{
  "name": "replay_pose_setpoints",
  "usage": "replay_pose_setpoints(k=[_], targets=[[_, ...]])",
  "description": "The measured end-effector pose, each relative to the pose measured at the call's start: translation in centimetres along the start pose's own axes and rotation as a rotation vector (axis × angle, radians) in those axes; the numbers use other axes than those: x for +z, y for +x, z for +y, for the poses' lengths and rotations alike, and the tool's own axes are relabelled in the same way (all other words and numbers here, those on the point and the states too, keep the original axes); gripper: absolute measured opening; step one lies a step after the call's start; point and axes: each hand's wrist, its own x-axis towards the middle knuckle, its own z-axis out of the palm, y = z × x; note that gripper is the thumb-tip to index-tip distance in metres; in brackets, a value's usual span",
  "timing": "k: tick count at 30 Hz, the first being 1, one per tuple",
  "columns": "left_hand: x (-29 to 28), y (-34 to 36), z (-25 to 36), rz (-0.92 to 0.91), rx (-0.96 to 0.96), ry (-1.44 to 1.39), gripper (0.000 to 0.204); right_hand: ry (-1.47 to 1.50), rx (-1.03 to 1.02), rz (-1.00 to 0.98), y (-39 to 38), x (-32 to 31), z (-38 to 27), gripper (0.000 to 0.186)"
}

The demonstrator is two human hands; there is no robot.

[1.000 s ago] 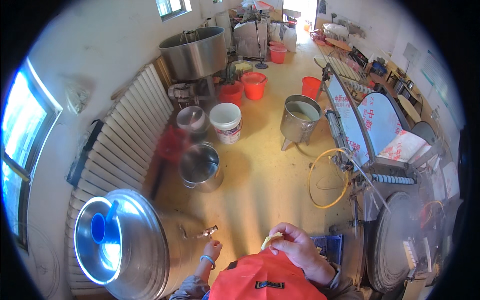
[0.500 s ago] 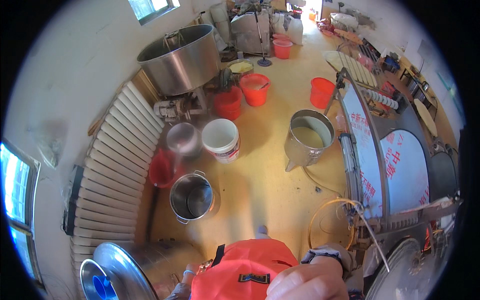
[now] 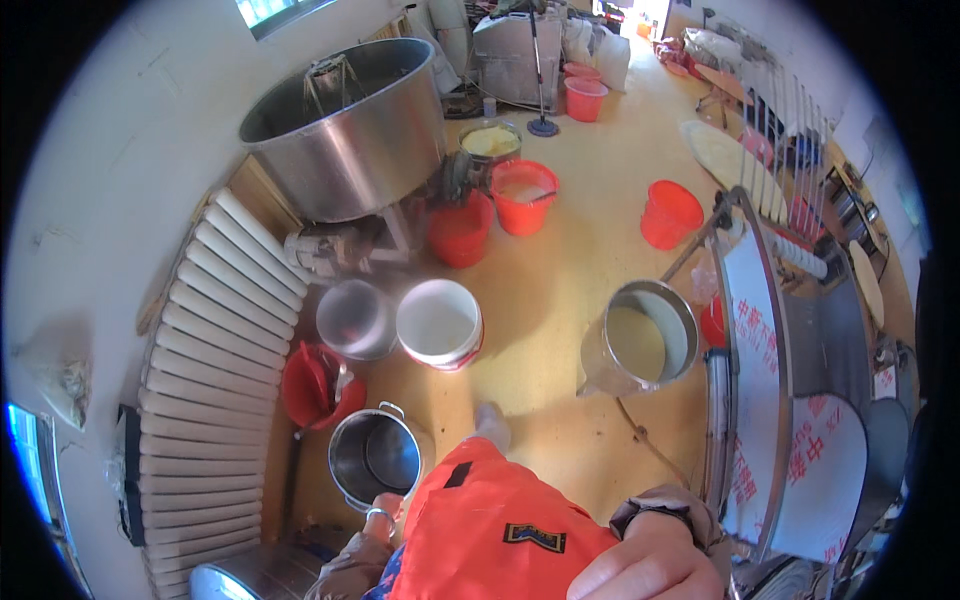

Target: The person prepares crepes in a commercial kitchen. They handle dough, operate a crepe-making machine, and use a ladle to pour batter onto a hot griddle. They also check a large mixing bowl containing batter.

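Note:
My left hand (image 3: 384, 507) is low in the picture, overlapping the near rim of a two-handled steel pot (image 3: 352, 440). Its fingers are too small and covered to show whether they grip the pot. The pot stands on the floor, with its dark inside visible. In front of the red apron (image 3: 490, 510) is my right hand (image 3: 655, 562), knuckles up, fingers loosely bent and slightly apart. Its fingertips run off the lower edge, and I see nothing held in it. Beyond the pot stand a white bucket (image 3: 468, 352) and a translucent tub (image 3: 357, 320).
A red bucket (image 3: 305, 390) sits left, by the radiator (image 3: 210, 400). Farther back are a large steel mixing drum (image 3: 350, 165) and other red buckets (image 3: 525, 195). To the right stand a steel vessel of pale liquid (image 3: 605, 350), a hose (image 3: 655, 450) and a film-covered machine (image 3: 760, 330).
My view has tilted and moved forward. My left hand has reached forward to the steel pot's rim. My right hand has shifted right, away from the apron's middle. A foot shows farther ahead.

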Motion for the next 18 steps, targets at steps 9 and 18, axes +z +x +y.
replay_pose_setpoints(k=[9,18], targets=[[-18.9,14.2,19.2,0.394,0.160,-0.144,0.022,-0.018,0.051,-0.084,10.0,-6.8,16.7,0.014],[-24.2,18.5,27.2,0.494,0.031,-0.563,0.021,0.219,0.020,-0.197,14.2,-18.8,33.8,0.010]])
